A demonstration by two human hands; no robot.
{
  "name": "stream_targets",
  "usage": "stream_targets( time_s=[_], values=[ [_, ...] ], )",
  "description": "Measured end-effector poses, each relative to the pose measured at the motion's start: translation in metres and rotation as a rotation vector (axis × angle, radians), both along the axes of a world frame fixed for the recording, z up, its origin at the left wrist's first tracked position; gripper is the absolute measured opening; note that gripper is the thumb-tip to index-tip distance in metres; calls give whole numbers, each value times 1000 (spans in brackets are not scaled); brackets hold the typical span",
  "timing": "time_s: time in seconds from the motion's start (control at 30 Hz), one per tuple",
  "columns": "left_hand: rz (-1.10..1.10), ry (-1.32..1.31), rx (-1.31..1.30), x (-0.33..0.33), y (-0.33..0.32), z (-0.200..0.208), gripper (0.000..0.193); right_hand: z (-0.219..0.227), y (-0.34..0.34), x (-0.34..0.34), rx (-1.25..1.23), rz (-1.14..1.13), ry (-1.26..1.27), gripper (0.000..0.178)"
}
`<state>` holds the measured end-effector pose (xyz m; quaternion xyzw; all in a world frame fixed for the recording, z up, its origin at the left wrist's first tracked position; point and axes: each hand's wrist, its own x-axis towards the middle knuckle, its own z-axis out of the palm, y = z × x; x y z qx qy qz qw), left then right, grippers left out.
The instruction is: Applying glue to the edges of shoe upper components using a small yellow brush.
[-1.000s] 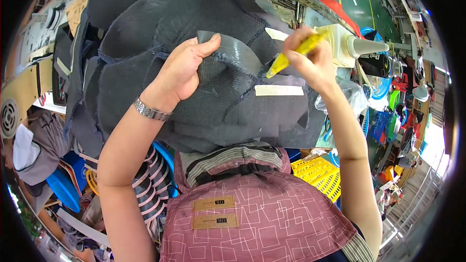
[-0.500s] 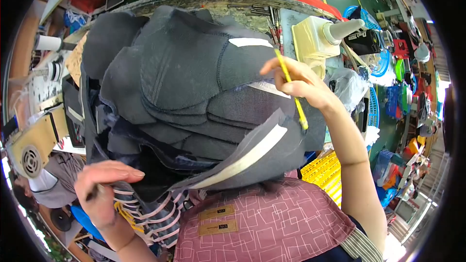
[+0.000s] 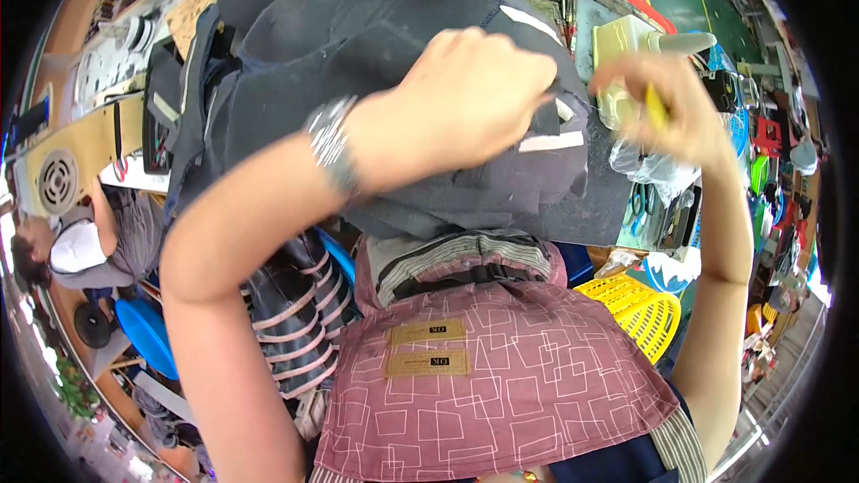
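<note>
A pile of dark grey cut fabric pieces with white strips along some edges lies on the bench before me. My left hand reaches across it, fingers curled closed at the pile's right side; what they grip, if anything, is hidden. To its right, apart from it, my right hand is raised beside the cream plastic bottle. Its fingers are blurred by motion around a slim yellow stick-like tool, of which only a short part shows.
Clear plastic bags and blue-handled scissors lie on the bench's right side. A yellow basket stands below the right edge. Striped dark pieces hang at lower left. Another person sits at far left near a beige machine.
My left hand has swung from the lower left up over the pile and closed. My right hand has moved right with the yellow tool. The nearest white-edged flap no longer rises toward me.
</note>
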<state>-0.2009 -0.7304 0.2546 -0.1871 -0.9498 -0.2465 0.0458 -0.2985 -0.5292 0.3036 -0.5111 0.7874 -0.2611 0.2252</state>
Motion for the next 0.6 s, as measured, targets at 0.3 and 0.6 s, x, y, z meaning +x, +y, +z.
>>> stream_targets(
  time_s=[0.3,0.6],
  values=[
    [-10,79,5,-64,5,-17,28,-159,-47,152,566,261,501,61],
    [658,-7,828,12,-99,155,33,-170,-43,135,585,158,302,62]
  ],
)
